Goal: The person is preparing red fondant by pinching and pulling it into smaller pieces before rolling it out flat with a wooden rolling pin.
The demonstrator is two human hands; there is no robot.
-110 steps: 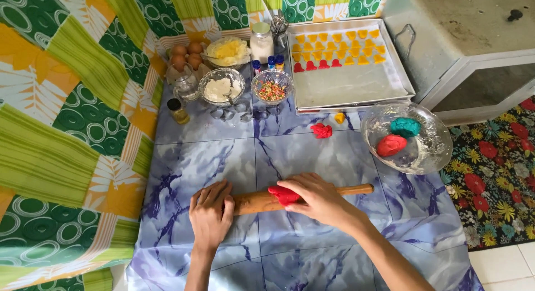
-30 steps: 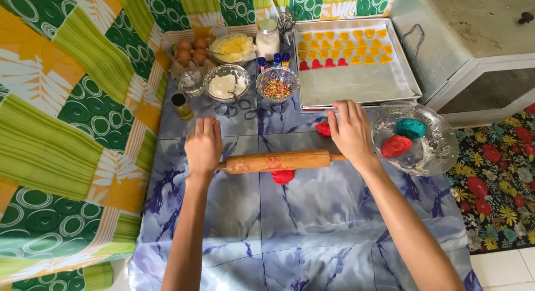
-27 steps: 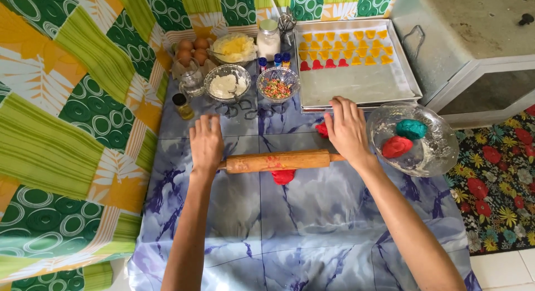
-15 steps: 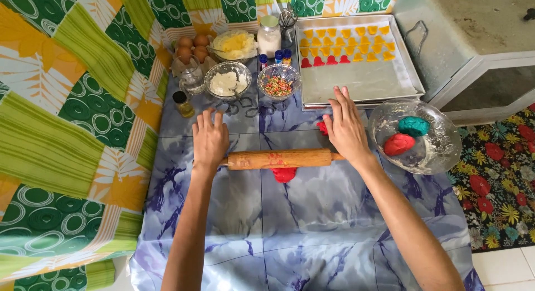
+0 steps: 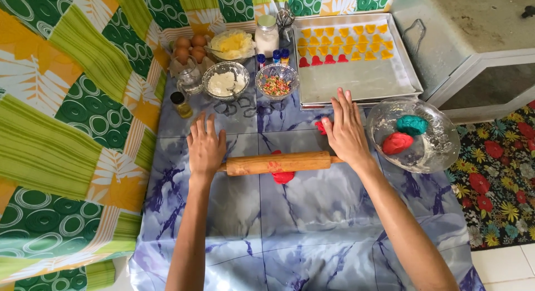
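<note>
While flat on rolling pin (image 5: 277,163), both hands (image 5: 205,147) open-palmed.

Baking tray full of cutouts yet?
No: the baking tray holds only yellow and red cutouts in rows along its far edge, and the rest of its surface is bare.

A blue marbled surface (image 5: 312,224) carries a rolling pin (image 5: 277,163) over red dough (image 5: 283,176) at its middle, a glass bowl (image 5: 432,151) at right, and at the far edge a baking tray (image 5: 362,85), small bowls, jars and eggs (image 5: 189,45).
</note>
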